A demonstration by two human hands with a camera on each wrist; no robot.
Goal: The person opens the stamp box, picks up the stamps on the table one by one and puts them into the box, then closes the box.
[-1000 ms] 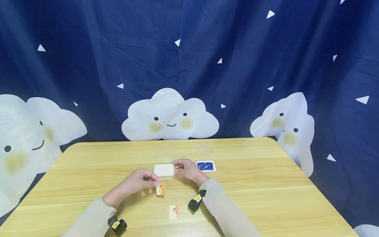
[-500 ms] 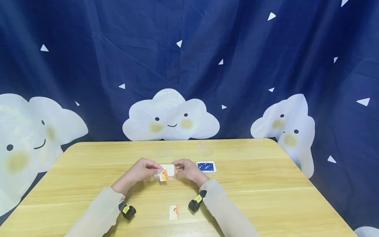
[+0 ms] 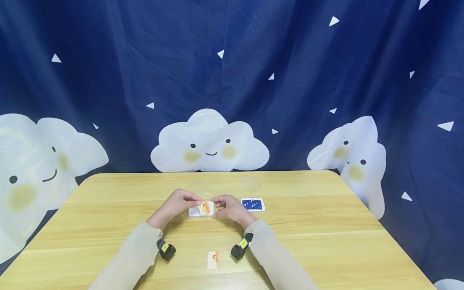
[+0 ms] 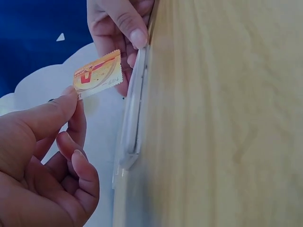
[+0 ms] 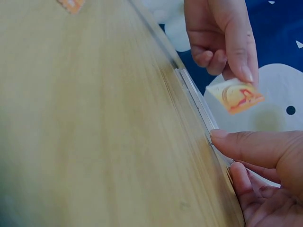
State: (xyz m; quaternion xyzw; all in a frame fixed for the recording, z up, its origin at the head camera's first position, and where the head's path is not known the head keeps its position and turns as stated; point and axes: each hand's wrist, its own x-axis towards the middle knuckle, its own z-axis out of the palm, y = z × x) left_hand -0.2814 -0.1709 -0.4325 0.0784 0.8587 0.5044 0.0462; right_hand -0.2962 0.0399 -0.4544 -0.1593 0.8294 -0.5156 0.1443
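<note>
My left hand (image 3: 175, 205) pinches an orange-and-cream postage stamp (image 3: 205, 207) by one edge between thumb and finger. Its toothed edge shows in the left wrist view, where the stamp (image 4: 99, 73) is tilted above a thin white rectangular case (image 4: 135, 104). In the head view the stamp overlaps the right half of that case (image 3: 193, 212). My right hand (image 3: 232, 208) grips the right end of the case, thumb (image 5: 227, 137) on the near edge. Closer to me, a second orange stamp (image 3: 213, 260) lies flat on the table.
Right of my right hand lies another white case (image 3: 263, 208) with two dark blue stamps (image 3: 253, 204) in it. Two clear plastic covers (image 3: 201, 186) lie farther back on the wooden table (image 3: 326, 241). A blue cloud-patterned curtain (image 3: 290, 100) hangs behind.
My left hand has carried the stamp forward and to the right, from in front of the white case to over it. The right hand has stayed at the case's end.
</note>
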